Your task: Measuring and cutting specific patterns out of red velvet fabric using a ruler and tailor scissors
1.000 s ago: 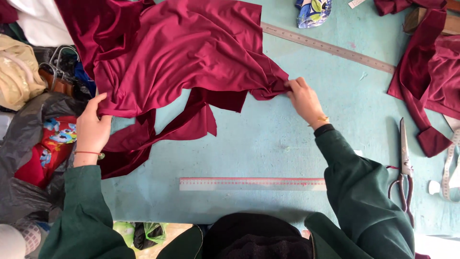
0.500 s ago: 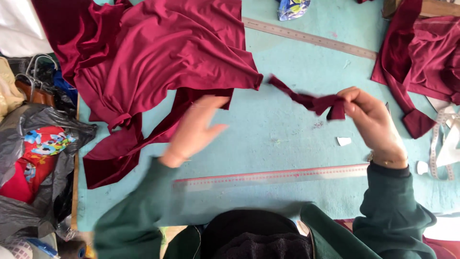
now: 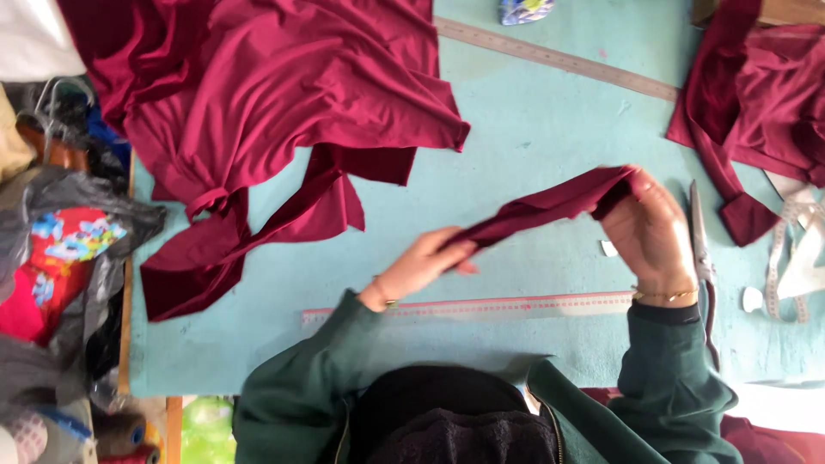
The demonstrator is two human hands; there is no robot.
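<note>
A light blue cutting table (image 3: 533, 137) was seen from above, and most of its upper left was covered by a large sheet of maroon jersey fabric (image 3: 258, 94), rumpled and with ragged cut tails hanging toward the table's left edge. A second heap of the same maroon cloth (image 3: 765, 94) was piled at the upper right corner. A long metal ruler (image 3: 559, 58) was laid diagonally across the top, and a clear ruler with red markings (image 3: 481, 307) was set along the near edge, just in front of the green-sleeved arms. Scissors (image 3: 700, 249) were left beside the right wrist, with a white measuring tape (image 3: 795, 266) further right. Between the two hands a narrow maroon strip (image 3: 541, 209) was held raised above the table, apart from the big sheet. Its lower end was pinched by the left hand (image 3: 421, 266), and its upper end was gripped in the closed right hand (image 3: 649, 236). As far as could be judged, the strip had already been separated from the main piece, while the large sheet remained unfolded and only partly cut.
</note>
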